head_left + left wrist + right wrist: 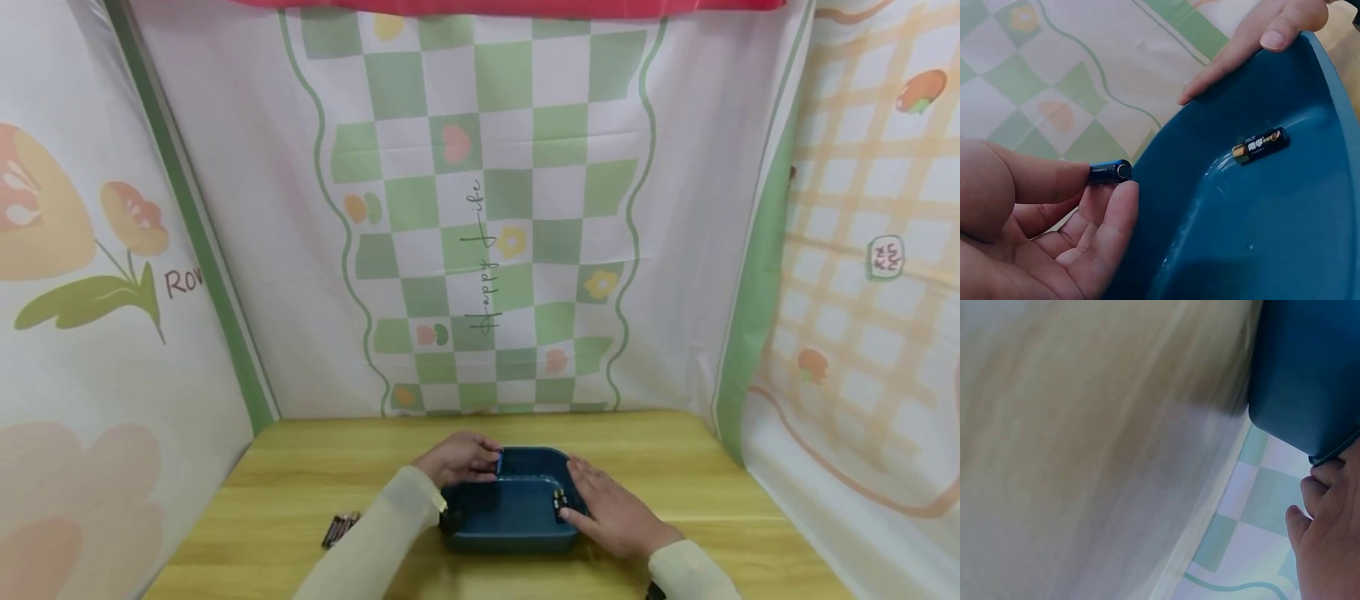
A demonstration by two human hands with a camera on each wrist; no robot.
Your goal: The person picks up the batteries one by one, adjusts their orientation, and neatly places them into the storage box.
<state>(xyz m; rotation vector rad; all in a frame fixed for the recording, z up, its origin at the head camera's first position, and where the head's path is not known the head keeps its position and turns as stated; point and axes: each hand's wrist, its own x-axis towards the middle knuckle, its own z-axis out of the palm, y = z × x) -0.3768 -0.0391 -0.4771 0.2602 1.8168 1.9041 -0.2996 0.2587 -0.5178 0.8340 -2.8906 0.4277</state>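
Note:
My left hand (461, 458) pinches a small dark blue battery (1110, 171) between thumb and fingers, at the far left side of a dark blue-green plastic basin (510, 543). One end of that battery faces the left wrist camera. Inside the basin, near its right wall, lies a black battery with a gold end (1261, 146). My right hand (618, 515) rests on the basin's right rim, its fingers stretched along it and its thumb towards the inside. The right wrist view catches the fingers at the rim from outside.
Several batteries (341, 529) lie together on the wood-grain table (300, 467), left of the basin and beside my left sleeve. Printed cloth curtains (502, 225) hang behind the table and on both sides.

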